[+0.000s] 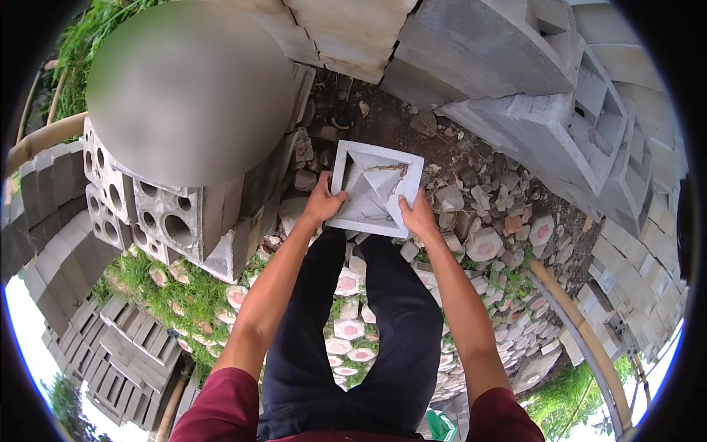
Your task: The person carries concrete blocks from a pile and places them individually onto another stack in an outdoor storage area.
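Observation:
Between my two hands is a square grey concrete block [361, 184] with a raised rim and a recessed, angled middle. Some brown debris lies in its recess near the far right corner. My left hand [324, 200] grips its left side, thumb over the rim. On the right side, my right hand [417, 214] holds the rim the same way, its thumb on top and the fingers mostly hidden beneath. The block is in front of my legs, slightly tilted, above rubble and dirt.
Stacked hollow concrete blocks [177, 221] with round holes stand at the left. Large grey concrete blocks [530, 125] lean at the right. Broken stones [471, 199] cover the ground ahead; hexagonal pavers [350, 329] lie underfoot. A curved bamboo pole [574, 324] is at the lower right.

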Demonstrator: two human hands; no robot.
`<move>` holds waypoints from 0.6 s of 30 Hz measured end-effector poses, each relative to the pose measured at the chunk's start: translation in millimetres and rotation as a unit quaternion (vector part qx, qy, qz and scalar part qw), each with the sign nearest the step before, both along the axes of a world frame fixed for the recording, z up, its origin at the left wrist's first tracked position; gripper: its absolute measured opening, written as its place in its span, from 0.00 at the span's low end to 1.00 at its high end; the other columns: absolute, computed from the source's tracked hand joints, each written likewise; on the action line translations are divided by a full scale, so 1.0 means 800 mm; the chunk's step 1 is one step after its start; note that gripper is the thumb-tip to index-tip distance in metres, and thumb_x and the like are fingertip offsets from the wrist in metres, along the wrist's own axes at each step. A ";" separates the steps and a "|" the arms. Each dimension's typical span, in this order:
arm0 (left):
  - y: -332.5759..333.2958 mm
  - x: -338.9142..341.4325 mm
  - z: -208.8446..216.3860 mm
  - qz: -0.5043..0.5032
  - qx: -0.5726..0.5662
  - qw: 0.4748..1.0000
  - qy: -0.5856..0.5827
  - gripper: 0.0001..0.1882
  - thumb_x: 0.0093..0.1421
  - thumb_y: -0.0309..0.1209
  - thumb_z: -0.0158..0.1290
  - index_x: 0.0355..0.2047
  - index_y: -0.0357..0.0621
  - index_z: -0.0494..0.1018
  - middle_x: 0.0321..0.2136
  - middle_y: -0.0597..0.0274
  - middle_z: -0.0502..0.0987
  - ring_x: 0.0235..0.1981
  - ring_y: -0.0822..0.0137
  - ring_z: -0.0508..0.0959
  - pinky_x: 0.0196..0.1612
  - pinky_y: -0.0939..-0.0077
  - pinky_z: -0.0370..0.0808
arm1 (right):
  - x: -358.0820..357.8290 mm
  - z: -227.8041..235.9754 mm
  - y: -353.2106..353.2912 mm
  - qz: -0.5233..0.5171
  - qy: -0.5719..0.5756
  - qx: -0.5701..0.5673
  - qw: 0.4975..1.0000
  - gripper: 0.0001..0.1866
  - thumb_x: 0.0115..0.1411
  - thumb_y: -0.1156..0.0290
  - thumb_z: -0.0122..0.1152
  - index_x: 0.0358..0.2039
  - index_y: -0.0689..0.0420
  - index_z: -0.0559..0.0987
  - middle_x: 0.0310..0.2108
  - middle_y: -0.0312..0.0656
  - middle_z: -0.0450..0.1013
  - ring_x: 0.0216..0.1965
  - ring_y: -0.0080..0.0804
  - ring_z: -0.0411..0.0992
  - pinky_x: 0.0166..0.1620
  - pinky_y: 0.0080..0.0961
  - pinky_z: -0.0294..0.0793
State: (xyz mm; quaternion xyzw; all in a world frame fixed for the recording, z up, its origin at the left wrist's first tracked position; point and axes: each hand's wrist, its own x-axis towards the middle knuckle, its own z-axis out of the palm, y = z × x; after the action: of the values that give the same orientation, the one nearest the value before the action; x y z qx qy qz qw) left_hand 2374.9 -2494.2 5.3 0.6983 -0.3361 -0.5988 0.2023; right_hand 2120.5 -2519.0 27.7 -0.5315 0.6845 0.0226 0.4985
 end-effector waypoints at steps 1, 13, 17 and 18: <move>-0.010 -0.001 -0.030 -0.019 -0.014 0.999 -0.029 0.31 0.50 0.29 0.57 0.53 0.35 0.62 0.40 0.49 0.74 0.39 0.61 0.74 0.44 0.69 0.72 | -0.001 -0.028 -0.004 -0.007 0.021 -0.016 1.000 0.33 0.60 0.60 0.55 0.54 0.76 0.60 0.43 0.69 0.72 0.47 0.63 0.71 0.52 0.45 0.70; -0.148 -0.038 -0.290 -0.123 -0.092 0.988 -0.019 0.24 0.51 0.31 0.58 0.49 0.37 0.69 0.37 0.51 0.79 0.36 0.60 0.79 0.41 0.65 0.73 | -0.034 -0.292 -0.095 -0.082 0.052 -0.076 0.992 0.33 0.58 0.62 0.57 0.53 0.77 0.59 0.43 0.70 0.71 0.48 0.62 0.72 0.52 0.42 0.72; -0.175 0.013 -0.350 -0.166 -0.143 0.961 -0.171 0.24 0.51 0.30 0.57 0.48 0.36 0.69 0.38 0.48 0.79 0.38 0.57 0.79 0.42 0.64 0.74 | 0.012 -0.313 -0.129 -0.064 0.049 -0.074 0.994 0.33 0.58 0.62 0.57 0.53 0.76 0.59 0.43 0.69 0.72 0.48 0.61 0.72 0.52 0.42 0.72; -0.183 0.009 -0.359 -0.168 -0.142 0.961 -0.167 0.24 0.51 0.30 0.57 0.48 0.36 0.69 0.38 0.48 0.79 0.38 0.57 0.79 0.42 0.64 0.74 | 0.008 -0.324 -0.137 -0.061 0.049 -0.085 0.993 0.33 0.58 0.61 0.57 0.52 0.76 0.59 0.43 0.69 0.72 0.48 0.61 0.72 0.52 0.42 0.72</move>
State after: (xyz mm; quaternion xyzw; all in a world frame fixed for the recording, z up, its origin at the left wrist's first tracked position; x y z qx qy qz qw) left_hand 2382.4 -2640.3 -282.3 0.6860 -0.5589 -0.4452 0.1371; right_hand 2127.0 -2628.9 -231.1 -0.5273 0.7386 -0.0402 0.4182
